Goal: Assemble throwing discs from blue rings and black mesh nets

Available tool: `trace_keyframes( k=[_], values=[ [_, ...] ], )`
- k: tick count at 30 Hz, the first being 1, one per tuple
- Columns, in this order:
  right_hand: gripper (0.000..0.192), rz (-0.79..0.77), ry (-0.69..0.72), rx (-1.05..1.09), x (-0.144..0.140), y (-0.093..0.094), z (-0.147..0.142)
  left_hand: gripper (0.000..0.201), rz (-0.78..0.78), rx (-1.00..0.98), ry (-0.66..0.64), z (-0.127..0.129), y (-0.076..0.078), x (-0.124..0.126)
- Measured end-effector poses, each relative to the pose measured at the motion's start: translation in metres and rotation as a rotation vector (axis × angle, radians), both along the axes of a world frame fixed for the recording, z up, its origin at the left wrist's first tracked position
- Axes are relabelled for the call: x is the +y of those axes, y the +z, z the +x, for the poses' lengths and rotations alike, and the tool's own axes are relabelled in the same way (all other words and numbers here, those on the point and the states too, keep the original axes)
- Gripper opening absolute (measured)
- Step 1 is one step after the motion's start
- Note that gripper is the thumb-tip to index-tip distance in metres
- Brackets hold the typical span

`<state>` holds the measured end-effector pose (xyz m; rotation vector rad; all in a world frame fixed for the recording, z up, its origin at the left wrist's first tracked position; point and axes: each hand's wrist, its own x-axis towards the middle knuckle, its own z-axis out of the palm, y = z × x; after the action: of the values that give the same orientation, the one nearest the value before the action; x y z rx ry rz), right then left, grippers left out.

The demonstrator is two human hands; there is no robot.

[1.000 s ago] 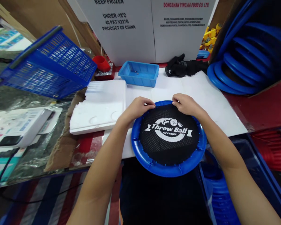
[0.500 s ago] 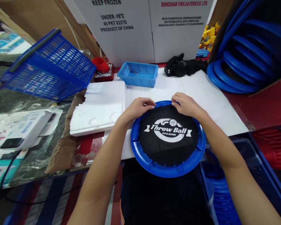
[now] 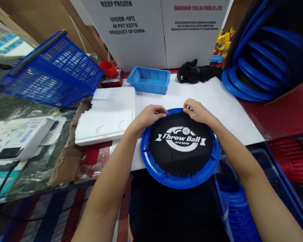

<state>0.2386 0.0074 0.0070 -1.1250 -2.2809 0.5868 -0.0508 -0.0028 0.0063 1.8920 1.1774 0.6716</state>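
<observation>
Pinching the far edge of a black mesh (image 3: 181,164), a person's left hand (image 3: 153,117) and right hand (image 3: 198,111) work side by side, a little apart. On each, thumb and forefinger are closed together on the mesh border; the other fingers curl in. The mesh sits inside a blue ring (image 3: 181,182) and carries white lettering, "Throw Ball, Fly & Catch", which reads upright to the wearer. The ring lies directly in front of the person, its far part over a white sheet (image 3: 207,94) and its near rim jutting past the surface (image 3: 275,119) above dark clothing (image 3: 175,211). That overhang probably keeps the far edge within easy reach, and the paired pinch seems meant to control the mesh from two points at once.

Beyond the hands stands a light blue tray (image 3: 147,88) with a few tiny pieces inside, likely set there to be handy. A black cloth bundle (image 3: 189,74) rests to its right, a white foam slab (image 3: 108,111) to the left. Farther out, a blue basket (image 3: 44,71) tilts at left, blue rings (image 3: 227,85) lean together at right, and a printed white carton (image 3: 151,47) closes off the back.
</observation>
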Motion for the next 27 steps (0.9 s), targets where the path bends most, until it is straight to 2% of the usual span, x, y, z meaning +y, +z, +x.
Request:
trace_keyframes(
  k=[6,10,12,14,17,19,22,25,27],
  values=[
    [0.009,-0.071,0.000,-0.021,0.010,0.000,0.004,0.021,-0.002,0.006,0.023,-0.002,-0.002,0.000],
    [0.007,-0.156,-0.031,-0.006,0.012,0.001,0.007,0.021,0.015,0.052,0.029,-0.002,0.003,-0.004],
    [0.003,-0.172,-0.054,0.011,0.010,0.000,0.008,0.020,0.095,0.063,0.047,0.002,0.008,-0.009],
    [0.007,-0.128,-0.047,0.034,0.007,0.000,0.007,0.019,0.231,0.065,0.028,0.007,0.011,-0.015],
    [0.021,-0.022,0.068,0.052,0.004,-0.001,0.006,0.021,0.410,0.149,-0.092,0.015,0.010,-0.024],
    [0.029,-0.002,0.151,0.024,0.003,-0.002,0.005,0.024,0.455,0.247,-0.153,0.019,0.005,-0.028],
    [0.035,-0.038,0.221,-0.024,0.004,-0.001,0.006,0.029,0.445,0.298,-0.191,0.023,-0.003,-0.029],
    [0.032,-0.070,0.288,-0.042,0.004,0.002,0.008,0.023,0.396,0.224,-0.191,0.025,-0.006,-0.027],
    [0.029,-0.065,0.306,-0.038,0.003,0.005,0.009,0.015,0.359,0.161,-0.148,0.026,-0.005,-0.024]
  ],
)
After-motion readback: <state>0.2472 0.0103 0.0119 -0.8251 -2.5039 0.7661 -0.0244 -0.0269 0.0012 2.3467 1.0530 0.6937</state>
